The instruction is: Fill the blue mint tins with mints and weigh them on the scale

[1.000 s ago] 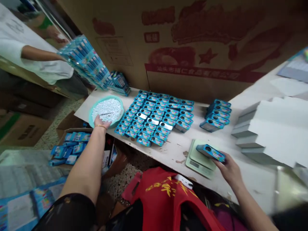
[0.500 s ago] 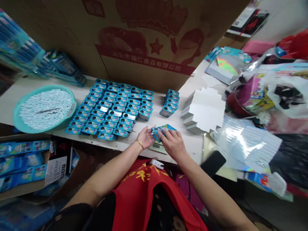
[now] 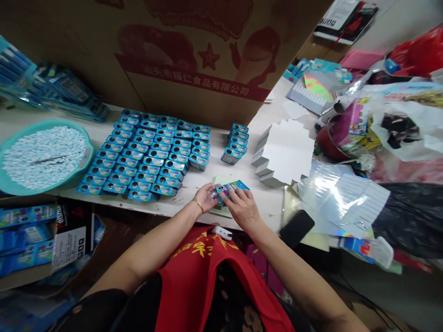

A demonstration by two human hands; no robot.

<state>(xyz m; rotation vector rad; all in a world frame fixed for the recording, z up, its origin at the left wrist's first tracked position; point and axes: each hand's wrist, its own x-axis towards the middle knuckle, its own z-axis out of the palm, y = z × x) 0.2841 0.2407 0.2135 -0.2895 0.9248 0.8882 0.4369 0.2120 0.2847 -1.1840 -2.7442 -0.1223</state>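
Note:
My right hand (image 3: pixel 242 207) grips a small blue printed box (image 3: pixel 232 186) from above, its fingers along the near side. My left hand (image 3: pixel 204 199) is cupped palm up at the box's left end. A few small white candies (image 3: pixel 213 195) lie in that palm, by the fingers. Beneath both hands is a flat pale green thing (image 3: pixel 221 212), mostly covered. Left of the hands stand rows of similar blue boxes (image 3: pixel 145 159), packed close, with dark round spots on their tops. A short separate row of blue boxes (image 3: pixel 235 146) stands beyond my hands.
A turquoise basin (image 3: pixel 89 154) full of white candies, with dark tweezers (image 3: pixel 50 160) on top, sits at the left. A large carton (image 3: pixel 194 101) walls off the back. White card stacks (image 3: pixel 285 147), clear plastic sheets (image 3: pixel 328 198) and a black phone (image 3: pixel 296 228) lie right.
The view has shifted a little, so the table's things sit further left. White candies now show in my left palm. My right hand still holds the box.

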